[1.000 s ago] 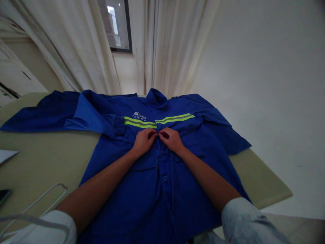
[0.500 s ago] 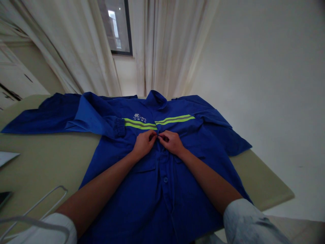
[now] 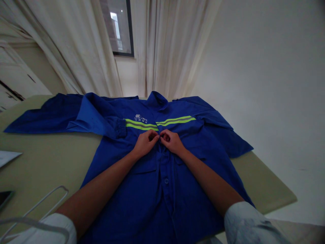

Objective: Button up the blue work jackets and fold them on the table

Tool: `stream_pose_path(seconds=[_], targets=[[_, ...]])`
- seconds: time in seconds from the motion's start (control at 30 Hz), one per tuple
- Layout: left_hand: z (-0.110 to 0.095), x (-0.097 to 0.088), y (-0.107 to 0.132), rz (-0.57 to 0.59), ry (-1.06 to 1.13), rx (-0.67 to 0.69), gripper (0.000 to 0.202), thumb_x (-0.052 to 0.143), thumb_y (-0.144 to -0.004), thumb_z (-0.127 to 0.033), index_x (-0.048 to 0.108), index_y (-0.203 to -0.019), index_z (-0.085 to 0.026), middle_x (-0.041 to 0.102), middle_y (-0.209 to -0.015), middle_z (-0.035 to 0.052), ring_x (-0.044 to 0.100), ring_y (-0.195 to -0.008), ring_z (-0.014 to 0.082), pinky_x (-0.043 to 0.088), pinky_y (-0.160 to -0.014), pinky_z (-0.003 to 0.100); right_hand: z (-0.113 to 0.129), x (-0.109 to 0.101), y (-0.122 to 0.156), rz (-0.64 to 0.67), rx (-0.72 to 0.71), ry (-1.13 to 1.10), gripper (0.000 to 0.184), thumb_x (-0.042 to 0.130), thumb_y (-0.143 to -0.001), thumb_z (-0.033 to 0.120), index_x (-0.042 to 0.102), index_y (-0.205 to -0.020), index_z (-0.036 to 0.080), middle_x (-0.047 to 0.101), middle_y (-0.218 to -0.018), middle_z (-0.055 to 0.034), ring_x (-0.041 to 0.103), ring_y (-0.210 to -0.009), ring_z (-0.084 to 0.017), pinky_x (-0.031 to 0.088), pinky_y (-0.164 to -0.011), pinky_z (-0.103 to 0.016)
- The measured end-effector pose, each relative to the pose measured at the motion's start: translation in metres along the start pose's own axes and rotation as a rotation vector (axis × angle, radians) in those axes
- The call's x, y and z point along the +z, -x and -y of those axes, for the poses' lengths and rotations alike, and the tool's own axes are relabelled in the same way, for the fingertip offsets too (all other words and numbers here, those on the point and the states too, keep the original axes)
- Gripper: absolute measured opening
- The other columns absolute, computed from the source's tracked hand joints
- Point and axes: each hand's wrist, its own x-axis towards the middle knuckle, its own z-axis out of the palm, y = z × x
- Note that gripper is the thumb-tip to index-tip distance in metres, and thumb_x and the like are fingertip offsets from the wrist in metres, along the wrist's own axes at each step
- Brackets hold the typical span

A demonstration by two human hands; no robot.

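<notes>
A blue work jacket point(image 3: 152, 189) with yellow-green reflective stripes lies front up on a pale green table point(image 3: 45, 159), collar away from me. My left hand point(image 3: 145, 143) and my right hand point(image 3: 172, 141) meet at the jacket's front placket just below the stripes. Both pinch the fabric edges with curled fingers, fingertips almost touching. A blue button point(image 3: 166, 181) shows lower on the placket. One sleeve is folded across the chest on the left.
A white wire hanger point(image 3: 38, 206) lies at the near left of the table. A dark phone point(image 3: 5, 197) and a white sheet point(image 3: 7, 156) sit at the left edge. Cream curtains point(image 3: 162, 47) and a window hang behind; a bare wall is to the right.
My hands stay pinched at the same spot on the placket; only the fingers shift slightly. The view has drifted a little downward.
</notes>
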Motion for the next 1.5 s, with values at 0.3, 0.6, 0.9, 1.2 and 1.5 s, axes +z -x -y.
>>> stream_pose_path(seconds=[0.3,0.6,0.9,1.2,1.5], targets=[[0.002,0.0,-0.002,0.015,-0.005,-0.003,0.014,0.064,-0.091,-0.035,0.069,-0.093,-0.021,0.076,-0.085,0.0017,0.071,-0.078,0.0188,0.053,-0.068,0.029,0.001,0.0,-0.001,0.023,-0.02,0.074,0.011,0.068,-0.089,0.024,0.068,-0.099,0.021,0.057,-0.065,0.0063,0.053,-0.059,-0.012,0.039,-0.061,-0.022],[0.002,0.001,-0.003,0.01,-0.017,-0.01,0.011,0.063,-0.09,-0.032,0.066,-0.09,-0.022,0.073,-0.081,0.0002,0.068,-0.075,0.0179,0.05,-0.067,0.029,0.003,0.002,0.001,-0.005,0.002,0.213,0.013,0.07,-0.092,0.024,0.071,-0.105,0.021,0.061,-0.069,0.0057,0.057,-0.062,-0.012,0.037,-0.063,-0.023],[0.002,0.003,-0.002,-0.006,-0.012,-0.02,0.016,0.065,-0.093,-0.037,0.067,-0.093,-0.022,0.074,-0.085,0.0009,0.069,-0.077,0.0185,0.052,-0.068,0.029,0.009,0.001,0.005,-0.012,-0.012,0.311,0.01,0.066,-0.097,0.022,0.072,-0.105,0.022,0.064,-0.074,0.0033,0.059,-0.067,-0.014,0.038,-0.066,-0.025],[0.016,0.006,-0.011,-0.013,0.233,-0.053,0.017,0.071,-0.086,-0.027,0.063,-0.1,-0.02,0.075,-0.092,0.0036,0.073,-0.087,0.0187,0.058,-0.079,0.031,0.004,0.003,0.004,-0.002,-0.038,0.301,0.01,0.068,-0.097,0.025,0.071,-0.105,0.022,0.065,-0.074,0.0036,0.058,-0.066,-0.013,0.039,-0.067,-0.024],[0.015,0.003,-0.011,0.0,0.232,-0.012,0.015,0.064,-0.088,-0.023,0.066,-0.101,-0.018,0.076,-0.098,0.0053,0.074,-0.092,0.0187,0.058,-0.086,0.032,0.007,0.003,0.004,-0.09,-0.02,0.311,0.016,0.073,-0.094,0.028,0.073,-0.107,0.02,0.066,-0.074,0.0031,0.059,-0.065,-0.014,0.041,-0.066,-0.025]])
